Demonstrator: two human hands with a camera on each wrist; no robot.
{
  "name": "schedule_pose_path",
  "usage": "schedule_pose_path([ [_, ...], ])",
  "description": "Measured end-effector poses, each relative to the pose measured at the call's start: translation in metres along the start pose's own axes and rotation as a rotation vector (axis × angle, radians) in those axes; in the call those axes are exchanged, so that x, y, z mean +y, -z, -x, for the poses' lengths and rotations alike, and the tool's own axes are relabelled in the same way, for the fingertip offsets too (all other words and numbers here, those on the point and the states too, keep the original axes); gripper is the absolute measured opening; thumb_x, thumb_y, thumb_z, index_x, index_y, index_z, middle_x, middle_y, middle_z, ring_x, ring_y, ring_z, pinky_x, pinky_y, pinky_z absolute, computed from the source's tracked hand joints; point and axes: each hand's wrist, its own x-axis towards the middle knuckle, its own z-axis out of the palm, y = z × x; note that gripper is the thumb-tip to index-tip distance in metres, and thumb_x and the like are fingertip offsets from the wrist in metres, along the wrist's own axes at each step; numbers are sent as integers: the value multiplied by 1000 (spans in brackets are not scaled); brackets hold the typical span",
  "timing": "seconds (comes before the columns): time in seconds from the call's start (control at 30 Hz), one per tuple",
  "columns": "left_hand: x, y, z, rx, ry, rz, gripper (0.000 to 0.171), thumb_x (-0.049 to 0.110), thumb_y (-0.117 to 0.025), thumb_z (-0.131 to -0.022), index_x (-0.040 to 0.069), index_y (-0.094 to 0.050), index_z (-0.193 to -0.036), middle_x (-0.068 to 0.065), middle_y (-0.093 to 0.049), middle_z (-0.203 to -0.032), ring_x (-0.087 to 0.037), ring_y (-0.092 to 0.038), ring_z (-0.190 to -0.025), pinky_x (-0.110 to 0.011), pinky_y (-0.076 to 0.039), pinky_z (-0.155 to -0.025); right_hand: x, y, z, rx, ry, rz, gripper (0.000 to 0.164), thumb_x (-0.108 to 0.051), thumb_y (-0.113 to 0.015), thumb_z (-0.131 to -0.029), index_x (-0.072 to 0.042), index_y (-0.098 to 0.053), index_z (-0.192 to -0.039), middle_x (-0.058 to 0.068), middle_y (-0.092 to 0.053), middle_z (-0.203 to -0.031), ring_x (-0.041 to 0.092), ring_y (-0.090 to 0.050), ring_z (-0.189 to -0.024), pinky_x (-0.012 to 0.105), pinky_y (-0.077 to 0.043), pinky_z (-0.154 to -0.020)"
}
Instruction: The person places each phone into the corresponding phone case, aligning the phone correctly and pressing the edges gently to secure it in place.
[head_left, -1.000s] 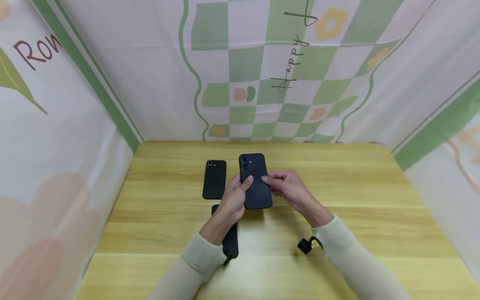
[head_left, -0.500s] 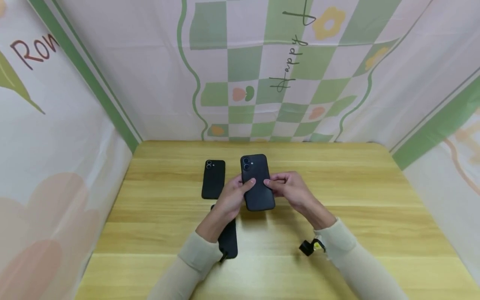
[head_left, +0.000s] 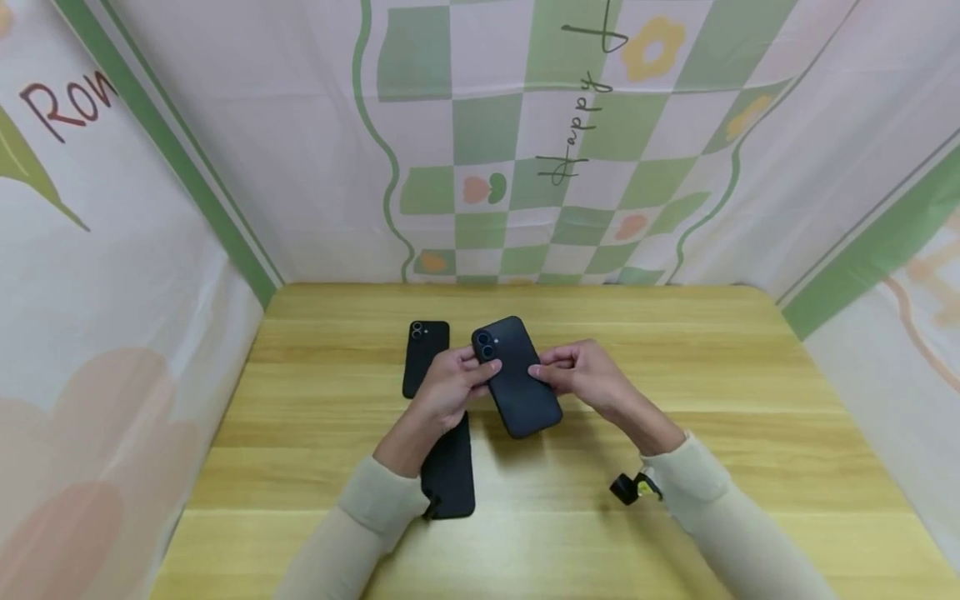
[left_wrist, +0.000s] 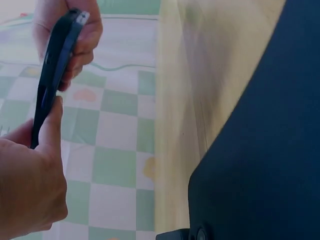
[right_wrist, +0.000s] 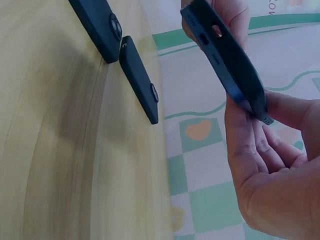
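A dark phone in a black case [head_left: 521, 392] is held above the table, tilted, its camera corner at the upper left in the head view. My left hand [head_left: 450, 387] pinches its left edge, thumb on the back. My right hand [head_left: 588, 379] pinches the right edge between thumb and fingers. In the right wrist view, the phone's end [right_wrist: 230, 65] shows a port and a cutout through which skin is seen. In the left wrist view both hands grip the phone [left_wrist: 52, 75] edge-on.
A black phone [head_left: 423, 354] lies camera side up behind my left hand. A second black phone-shaped item [head_left: 452, 479] lies under my left wrist, partly hidden. Both rest on the wooden table [head_left: 720, 367]. A patterned cloth [head_left: 487, 125] hangs behind. A small camera [head_left: 625, 489] sits at my right wrist.
The held phone has turned so its lower end swings right and nearer me. My left hand has shifted left and up along its edge, while the right hand keeps its pinch.
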Motion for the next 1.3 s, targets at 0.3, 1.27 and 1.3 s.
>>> schedule_pose_path([
  [0.3, 5, -4, 4, 177, -65, 120, 46, 2, -66, -104, -5, -55, -148, -24, -70, -132, -18, -73, -108, -20, -60, -76, 8, -9, 2, 39, 4, -114, 32, -17, -74, -101, 13, -74, -114, 10, -78, -94, 19, -77, -78, 40, -67, -78],
  [1.27, 3, -2, 6, 221, -137, 293, 43, -8, -64, -102, -7, -56, -144, -4, -67, -91, -22, -72, -112, -28, -63, -88, 23, -15, 7, 98, 50, -376, 15, -4, -68, -103, 10, -73, -107, 7, -75, -92, 18, -77, -77, 36, -66, -81],
  [1.3, 3, -1, 6, 214, -136, 284, 42, -8, -64, -101, -7, -56, -143, -5, -69, -91, -21, -73, -110, -29, -63, -88, 22, -13, 8, 92, 50, -354, 17, -4, -68, -103, 12, -72, -108, 7, -75, -93, 18, -78, -78, 36, -66, -81],
])
